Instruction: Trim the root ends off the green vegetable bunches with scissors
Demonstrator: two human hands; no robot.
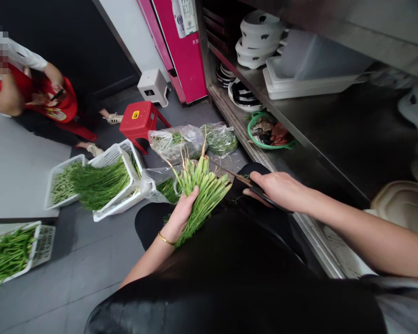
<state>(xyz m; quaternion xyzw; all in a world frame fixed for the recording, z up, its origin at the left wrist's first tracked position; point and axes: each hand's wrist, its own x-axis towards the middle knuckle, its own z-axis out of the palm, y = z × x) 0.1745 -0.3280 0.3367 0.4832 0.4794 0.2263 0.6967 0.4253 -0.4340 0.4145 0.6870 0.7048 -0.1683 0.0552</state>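
Observation:
My left hand (181, 211) is closed around a thick bunch of green stalks (204, 188), held over my lap with the pale root ends pointing up and away. My right hand (277, 188) grips a pair of scissors (251, 184) with dark handles; the blades reach toward the right side of the bunch's root ends. A gold bangle sits on my left wrist.
White baskets (120, 160) of greens lie on the grey floor at left, with plastic bags (181, 141) of greens beyond. A red stool (139, 120) and a white stool (153, 86) stand behind. Another person in a red apron (45, 99) sits far left. Steel shelves (299, 134) with dishes are right.

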